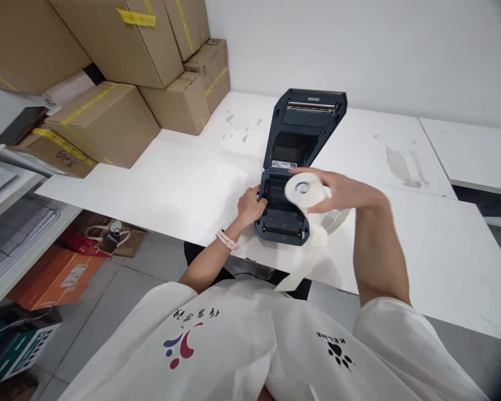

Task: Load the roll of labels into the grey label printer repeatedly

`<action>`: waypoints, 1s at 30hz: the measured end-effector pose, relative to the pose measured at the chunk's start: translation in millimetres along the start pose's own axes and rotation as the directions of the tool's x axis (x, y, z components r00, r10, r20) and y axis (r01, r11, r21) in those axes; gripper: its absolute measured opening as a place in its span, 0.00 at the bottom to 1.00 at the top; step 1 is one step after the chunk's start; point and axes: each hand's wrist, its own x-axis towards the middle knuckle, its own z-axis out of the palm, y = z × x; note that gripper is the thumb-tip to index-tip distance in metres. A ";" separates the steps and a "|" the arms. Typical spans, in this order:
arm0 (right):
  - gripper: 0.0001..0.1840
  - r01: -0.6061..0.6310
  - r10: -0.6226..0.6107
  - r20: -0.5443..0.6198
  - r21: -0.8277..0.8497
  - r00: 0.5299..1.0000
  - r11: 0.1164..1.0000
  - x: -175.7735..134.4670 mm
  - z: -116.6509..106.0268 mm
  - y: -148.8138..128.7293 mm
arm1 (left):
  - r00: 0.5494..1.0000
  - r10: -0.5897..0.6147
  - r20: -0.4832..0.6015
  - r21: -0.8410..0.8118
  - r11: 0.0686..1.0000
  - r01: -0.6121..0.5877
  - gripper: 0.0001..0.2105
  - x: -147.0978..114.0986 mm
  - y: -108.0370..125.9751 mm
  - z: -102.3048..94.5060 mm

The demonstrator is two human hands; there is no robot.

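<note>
A dark label printer (pixel 281 234) stands on the white table with its lid (pixel 307 120) raised, so its inside shows. My left hand (pixel 251 206) grips the printer's left side, fingers curled over the edge. Above the right part of the open bay, my right hand (pixel 338 189) is closed around a roll of white labels (pixel 313 192), its cored end facing left. From the roll a loose strip (pixel 296 273) hangs down past the table's front edge. More of the strip lies behind, right of the printer.
Cardboard boxes (pixel 104 120) are stacked at the table's left end against the wall. A dark flat device (pixel 20 125) rests on one box at far left. Below stand shelves, an orange box (pixel 58 273) and a bag (pixel 112 236). The white table (pixel 401 234) extends right.
</note>
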 end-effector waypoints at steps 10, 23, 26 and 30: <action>0.47 -0.190 0.448 -0.367 0.560 0.815 0.806 -19.5 -23.4 127.7 | 0.999 -0.033 -0.017 -0.033 0.999 0.033 0.28 -0.4 2.0 0.4; 0.38 -0.205 0.455 -0.262 0.632 0.851 0.747 -56.6 -11.1 175.6 | 0.999 -0.039 -0.019 -0.110 0.993 0.036 0.29 -1.3 1.2 -0.2; 0.31 -0.164 0.444 -0.329 0.621 0.834 0.767 -94.9 -0.8 184.0 | 0.999 -0.041 -0.018 -0.094 0.995 0.039 0.28 -1.6 2.7 -0.9; 0.30 -0.278 0.460 -0.204 0.568 0.864 0.775 -108.2 32.2 181.2 | 0.999 -0.046 -0.022 -0.086 0.995 0.044 0.29 -1.1 3.1 -0.2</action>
